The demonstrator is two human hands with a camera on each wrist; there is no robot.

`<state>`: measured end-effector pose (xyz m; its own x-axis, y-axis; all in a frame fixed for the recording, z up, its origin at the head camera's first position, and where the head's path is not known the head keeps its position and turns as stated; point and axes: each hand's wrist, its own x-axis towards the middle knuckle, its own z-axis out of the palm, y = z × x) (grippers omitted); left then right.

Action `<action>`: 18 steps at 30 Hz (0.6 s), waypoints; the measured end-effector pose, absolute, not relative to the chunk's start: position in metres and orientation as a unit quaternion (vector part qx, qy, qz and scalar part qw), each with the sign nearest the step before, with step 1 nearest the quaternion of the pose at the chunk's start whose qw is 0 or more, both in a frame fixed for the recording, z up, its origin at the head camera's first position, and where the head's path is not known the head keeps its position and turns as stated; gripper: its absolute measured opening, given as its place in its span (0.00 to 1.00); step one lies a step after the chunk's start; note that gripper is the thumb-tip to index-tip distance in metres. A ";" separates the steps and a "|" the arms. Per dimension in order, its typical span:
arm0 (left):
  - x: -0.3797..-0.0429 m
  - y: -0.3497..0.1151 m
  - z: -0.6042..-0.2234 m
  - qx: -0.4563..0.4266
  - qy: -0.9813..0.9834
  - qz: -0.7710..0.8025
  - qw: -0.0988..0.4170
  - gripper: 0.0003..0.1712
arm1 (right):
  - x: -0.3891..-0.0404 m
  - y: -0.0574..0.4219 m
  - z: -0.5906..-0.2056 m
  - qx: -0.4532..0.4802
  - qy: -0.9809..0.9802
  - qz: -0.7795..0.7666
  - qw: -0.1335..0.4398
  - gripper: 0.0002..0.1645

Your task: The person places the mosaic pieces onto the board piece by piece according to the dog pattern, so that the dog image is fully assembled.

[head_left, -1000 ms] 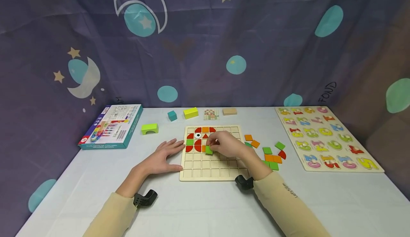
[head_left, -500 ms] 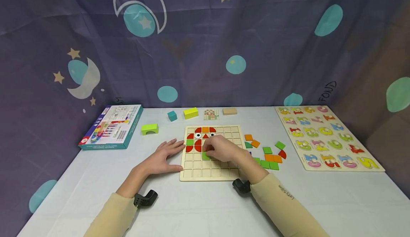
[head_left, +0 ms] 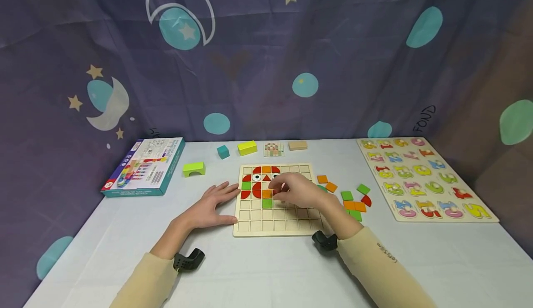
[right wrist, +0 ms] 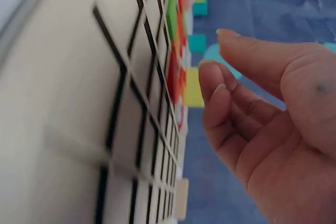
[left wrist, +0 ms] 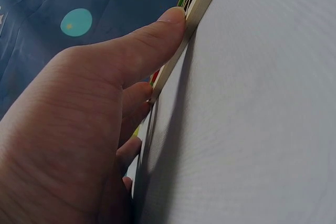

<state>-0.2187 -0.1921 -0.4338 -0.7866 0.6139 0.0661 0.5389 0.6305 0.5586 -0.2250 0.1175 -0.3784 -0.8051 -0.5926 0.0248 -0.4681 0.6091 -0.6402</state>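
A wooden grid board (head_left: 250, 225) lies on the table, its upper left cells filled with red, orange and green tiles and eye pieces. One green square tile (head_left: 267, 203) sits in a cell below an orange tile (head_left: 266, 194). My left hand (head_left: 210, 207) rests at the board's left edge, fingers extended and the thumb touching the rim, as the left wrist view shows. Just above the board hovers my right hand (head_left: 300, 191), fingers loosely bent. In the right wrist view its thumb and fingertips stand apart with nothing between them. It hides part of the board's right side.
Loose orange, green and red tiles (head_left: 354, 206) lie right of the board. Behind it are a patterned card (head_left: 273, 149) and several blocks (head_left: 247, 148). A box (head_left: 145, 167) stands left, a number puzzle (head_left: 429, 178) right. A curtain (head_left: 258, 58) backs the table.
My right hand has let go of the green tile, which now lies in a cell below the orange one. The hand has drawn slightly up and right. My left hand has stayed put.
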 end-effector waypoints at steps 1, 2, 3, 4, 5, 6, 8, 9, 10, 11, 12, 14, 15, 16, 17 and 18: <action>-0.218 -0.192 -0.434 0.321 0.900 0.288 0.065 0.49 | -0.225 0.122 -0.377 -0.292 0.891 -0.334 0.098 0.14; -0.218 -0.192 -0.434 0.321 0.900 0.289 0.064 0.49 | -0.224 0.127 -0.376 -0.290 0.889 -0.341 0.099 0.15; -0.218 -0.192 -0.434 0.320 0.900 0.290 0.065 0.49 | -0.224 0.133 -0.375 -0.287 0.887 -0.347 0.098 0.15; -0.218 -0.192 -0.434 0.319 0.900 0.289 0.066 0.49 | -0.223 0.139 -0.375 -0.284 0.887 -0.351 0.096 0.16; -0.218 -0.192 -0.433 0.319 0.900 0.288 0.066 0.49 | -0.223 0.144 -0.375 -0.280 0.887 -0.354 0.094 0.16; -0.218 -0.192 -0.434 0.319 0.901 0.287 0.066 0.49 | -0.222 0.150 -0.374 -0.275 0.889 -0.356 0.092 0.17; -0.218 -0.192 -0.433 0.317 0.902 0.284 0.068 0.49 | -0.221 0.163 -0.373 -0.264 0.890 -0.362 0.089 0.17; -0.218 -0.192 -0.433 0.316 0.903 0.283 0.069 0.49 | -0.220 0.169 -0.373 -0.256 0.891 -0.364 0.089 0.17; -0.218 -0.191 -0.433 0.316 0.903 0.282 0.069 0.49 | -0.219 0.175 -0.373 -0.248 0.893 -0.366 0.088 0.17; -0.219 -0.191 -0.433 0.317 0.903 0.281 0.068 0.49 | -0.218 0.181 -0.373 -0.241 0.894 -0.367 0.087 0.17; -0.219 -0.191 -0.433 0.317 0.903 0.281 0.068 0.49 | -0.217 0.187 -0.373 -0.232 0.896 -0.369 0.087 0.17; -0.219 -0.191 -0.433 0.318 0.903 0.281 0.068 0.49 | -0.215 0.199 -0.375 -0.224 0.899 -0.367 0.084 0.16; -0.219 -0.191 -0.433 0.318 0.903 0.282 0.067 0.49 | -0.214 0.204 -0.376 -0.220 0.901 -0.365 0.083 0.16; -0.219 -0.192 -0.433 0.319 0.902 0.283 0.066 0.49 | -0.212 0.209 -0.377 -0.219 0.902 -0.363 0.082 0.15; -0.219 -0.192 -0.433 0.320 0.902 0.283 0.065 0.49 | -0.211 0.214 -0.378 -0.221 0.902 -0.362 0.081 0.14; -0.218 -0.192 -0.434 0.320 0.902 0.284 0.066 0.49 | -0.210 0.218 -0.379 -0.223 0.902 -0.360 0.082 0.13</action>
